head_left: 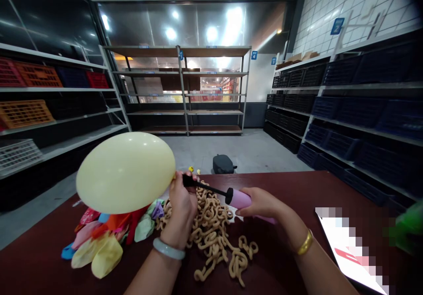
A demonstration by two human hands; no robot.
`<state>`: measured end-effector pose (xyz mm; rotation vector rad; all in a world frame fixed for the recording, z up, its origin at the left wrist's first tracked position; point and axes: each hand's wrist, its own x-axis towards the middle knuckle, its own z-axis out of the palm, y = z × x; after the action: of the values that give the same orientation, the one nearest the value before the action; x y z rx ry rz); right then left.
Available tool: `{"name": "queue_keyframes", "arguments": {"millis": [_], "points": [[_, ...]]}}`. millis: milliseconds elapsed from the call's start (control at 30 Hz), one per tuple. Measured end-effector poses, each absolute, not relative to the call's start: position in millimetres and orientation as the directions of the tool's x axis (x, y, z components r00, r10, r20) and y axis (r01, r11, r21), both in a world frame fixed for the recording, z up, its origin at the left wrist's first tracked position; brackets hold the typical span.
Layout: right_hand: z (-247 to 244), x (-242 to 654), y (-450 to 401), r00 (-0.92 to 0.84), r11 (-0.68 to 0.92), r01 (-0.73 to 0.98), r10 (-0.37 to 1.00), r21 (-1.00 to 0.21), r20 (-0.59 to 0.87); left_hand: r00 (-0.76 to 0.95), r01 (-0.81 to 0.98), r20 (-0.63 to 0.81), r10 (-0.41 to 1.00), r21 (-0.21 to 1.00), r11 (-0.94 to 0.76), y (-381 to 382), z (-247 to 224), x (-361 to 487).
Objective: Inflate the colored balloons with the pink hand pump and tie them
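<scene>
A large pale yellow balloon [125, 174], inflated, floats at the left above the table. Its neck end meets my left hand [183, 198], which is closed around it next to the black end piece [189, 181] of a hand balloon pump. From there a thin black rod runs to the pump's lilac barrel [240, 199]. My right hand [261, 201] is wrapped around that barrel. The balloon's mouth is hidden by my left fingers. Beneath the hands lies a heap of tan, curled, rope-like pieces [211, 224], its middle partly covered by my left hand.
Several limp balloons [107, 242] in many colours lie at the table's left. A white card or screen [346, 246], partly pixelated, rests at the right, near a blurred green thing [410, 226]. A dark bag [223, 164] stands on the floor beyond the table [280, 259]. Shelves [185, 72] line the room.
</scene>
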<state>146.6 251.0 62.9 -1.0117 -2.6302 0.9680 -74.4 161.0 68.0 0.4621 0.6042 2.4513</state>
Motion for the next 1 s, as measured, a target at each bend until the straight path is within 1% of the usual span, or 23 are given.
{"name": "queue_keyframes", "arguments": {"millis": [100,233,367,433,567,667,700,833,1000], "points": [[62.3,142.2,245.9,-0.771,0.601,0.509,0.636,-0.617,-0.016,-0.729,-0.495,0.174,0.662,0.534,-0.686,164.0,62.0,-46.4],[60.1,133.5,236.9,-0.75,0.629,0.526,0.661,-0.572,0.037,-0.664,-0.571,0.135,0.736,0.544,-0.615,165.5,53.8,-18.7],[57.9,126.5,230.0,-0.731,0.653,0.55,0.678,-0.52,0.077,-0.645,-0.592,0.129,0.753,0.538,-0.6,164.7,52.2,-16.1],[57.1,123.7,227.6,-0.73,0.655,0.546,0.678,-0.523,0.088,-0.649,-0.59,0.127,0.751,0.54,-0.601,164.2,53.7,-20.0],[57.3,121.6,227.4,-0.749,0.601,0.511,0.662,-0.614,0.025,-0.655,-0.572,0.128,0.745,0.559,-0.6,163.3,59.7,-37.0],[58.4,125.7,232.5,-0.763,0.55,0.499,0.645,-0.669,-0.038,-0.713,-0.513,0.144,0.686,0.559,-0.651,161.3,66.6,-62.3],[58.7,127.9,234.9,-0.768,0.545,0.498,0.638,-0.675,-0.051,-0.742,-0.491,0.142,0.655,0.55,-0.675,160.1,69.0,-72.2],[59.2,136.6,244.4,-0.772,0.559,0.511,0.632,-0.653,-0.063,-0.76,-0.481,0.134,0.636,0.543,-0.688,155.2,75.4,-103.9],[63.5,144.2,251.6,-0.769,0.56,0.539,0.632,-0.629,-0.096,-0.758,-0.487,0.136,0.637,0.53,-0.694,155.2,72.8,-110.9]]}}
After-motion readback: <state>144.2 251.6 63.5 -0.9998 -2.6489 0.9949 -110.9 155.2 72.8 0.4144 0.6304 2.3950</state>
